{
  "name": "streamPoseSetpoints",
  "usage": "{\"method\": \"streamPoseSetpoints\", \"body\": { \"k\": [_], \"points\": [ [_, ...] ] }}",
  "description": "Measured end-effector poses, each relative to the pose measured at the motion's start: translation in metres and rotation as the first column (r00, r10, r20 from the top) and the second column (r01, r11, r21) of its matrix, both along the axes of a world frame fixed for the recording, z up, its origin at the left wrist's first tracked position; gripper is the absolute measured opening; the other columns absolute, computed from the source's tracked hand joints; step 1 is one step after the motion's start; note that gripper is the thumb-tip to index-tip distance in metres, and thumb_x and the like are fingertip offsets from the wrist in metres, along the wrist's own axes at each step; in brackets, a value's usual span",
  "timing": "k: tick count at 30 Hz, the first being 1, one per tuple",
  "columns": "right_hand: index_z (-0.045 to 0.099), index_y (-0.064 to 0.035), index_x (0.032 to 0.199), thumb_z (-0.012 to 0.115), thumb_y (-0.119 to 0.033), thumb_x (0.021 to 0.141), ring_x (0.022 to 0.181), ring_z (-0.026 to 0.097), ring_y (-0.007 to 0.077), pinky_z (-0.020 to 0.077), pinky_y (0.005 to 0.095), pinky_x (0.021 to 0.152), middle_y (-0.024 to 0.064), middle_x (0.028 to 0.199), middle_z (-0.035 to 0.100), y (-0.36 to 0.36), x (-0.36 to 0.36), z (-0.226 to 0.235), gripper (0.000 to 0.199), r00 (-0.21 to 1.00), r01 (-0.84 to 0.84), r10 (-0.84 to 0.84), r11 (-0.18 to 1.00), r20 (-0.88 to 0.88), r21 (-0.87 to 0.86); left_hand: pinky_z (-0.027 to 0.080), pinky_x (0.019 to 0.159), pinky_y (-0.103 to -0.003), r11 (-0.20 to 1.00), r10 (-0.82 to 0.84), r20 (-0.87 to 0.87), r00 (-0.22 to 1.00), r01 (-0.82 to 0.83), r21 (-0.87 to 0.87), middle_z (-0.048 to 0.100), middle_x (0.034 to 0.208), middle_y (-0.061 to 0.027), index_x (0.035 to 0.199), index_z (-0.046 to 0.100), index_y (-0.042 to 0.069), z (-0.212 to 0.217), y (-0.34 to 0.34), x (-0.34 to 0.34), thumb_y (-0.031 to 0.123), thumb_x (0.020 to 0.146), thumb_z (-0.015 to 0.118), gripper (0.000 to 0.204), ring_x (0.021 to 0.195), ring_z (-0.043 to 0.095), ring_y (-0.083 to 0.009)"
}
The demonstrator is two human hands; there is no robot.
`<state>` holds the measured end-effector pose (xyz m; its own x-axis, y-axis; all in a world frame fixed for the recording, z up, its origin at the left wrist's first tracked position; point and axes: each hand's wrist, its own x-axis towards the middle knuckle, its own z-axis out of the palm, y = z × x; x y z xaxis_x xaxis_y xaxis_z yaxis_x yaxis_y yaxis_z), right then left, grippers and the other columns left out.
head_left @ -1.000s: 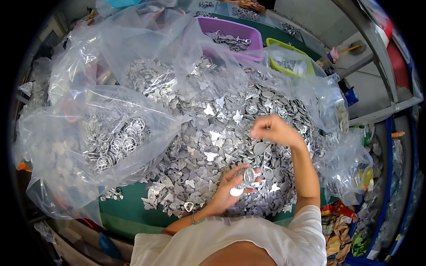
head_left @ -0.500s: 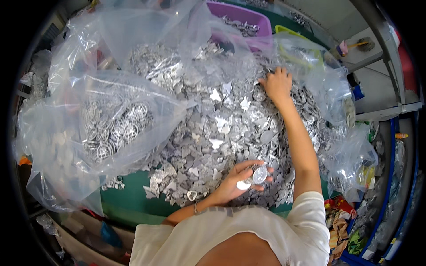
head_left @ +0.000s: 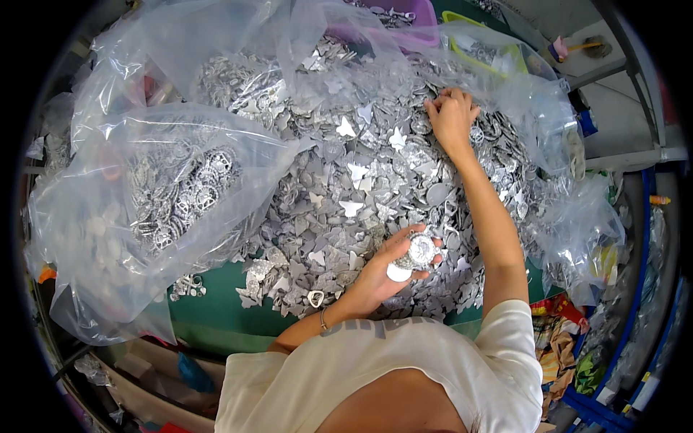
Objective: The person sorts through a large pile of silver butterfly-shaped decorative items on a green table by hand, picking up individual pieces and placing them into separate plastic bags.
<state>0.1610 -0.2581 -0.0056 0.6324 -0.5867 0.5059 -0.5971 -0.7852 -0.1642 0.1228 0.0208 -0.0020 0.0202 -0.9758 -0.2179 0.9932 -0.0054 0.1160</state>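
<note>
Nearest, the left hand point(head_left: 375, 278) is closed around a small stack of round silvery metal pieces point(head_left: 413, 254), at the near edge of the big heap of flat grey metal cut-outs point(head_left: 346, 180). Farther up the heap, the right hand point(head_left: 451, 115) rests palm-down, fingers spread, holding nothing visible. Sorting appears underway; next, pinching out one matching piece.

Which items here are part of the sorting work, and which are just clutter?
In use: left hand holding round silver pieces; right hand on the pile of metal shapes.

Lying about: clear bag of ring pieces, purple tub, green tray.
</note>
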Motion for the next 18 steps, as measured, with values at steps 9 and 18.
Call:
{"method": "streamPoseSetpoints", "body": {
  "k": [9, 18],
  "points": [
    [0.056, -0.0020, 0.074, 0.060, -0.006, 0.073, 0.085, 0.057, 0.0255, 0.0425, 0.0362, 0.077, 0.0094, 0.091, 0.061, 0.073, -0.071, 0.102, 0.006, 0.821, -0.563, 0.561, 0.768, 0.103, 0.306, 0.049, 0.079, -0.033, 0.999, 0.029, -0.007, 1.000, -0.029, -0.013, 0.049, 0.122, -0.0134, 0.128, 0.037, 0.014, -0.001, -0.004, 0.001, 0.030, 0.089, 0.050, 0.044, 0.106, 0.053, -0.0260],
    [0.058, -0.0021, 0.077, 0.062, -0.003, 0.074, 0.079, 0.059, 0.0222, 0.0457, 0.0340, 0.070, 0.0074, 0.086, 0.061, 0.119, -0.087, 0.123, 0.005, 0.519, -0.651, 0.854, 0.398, -0.003, 0.646, 0.049, 0.082, -0.039, 0.989, 0.140, -0.040, 0.989, -0.138, 0.043, 0.050, 0.120, -0.0114, 0.129, 0.035, 0.009, -0.007, -0.002, -0.003, 0.026, 0.090, 0.050, 0.046, 0.101, 0.055, -0.0245]
  ]
}}
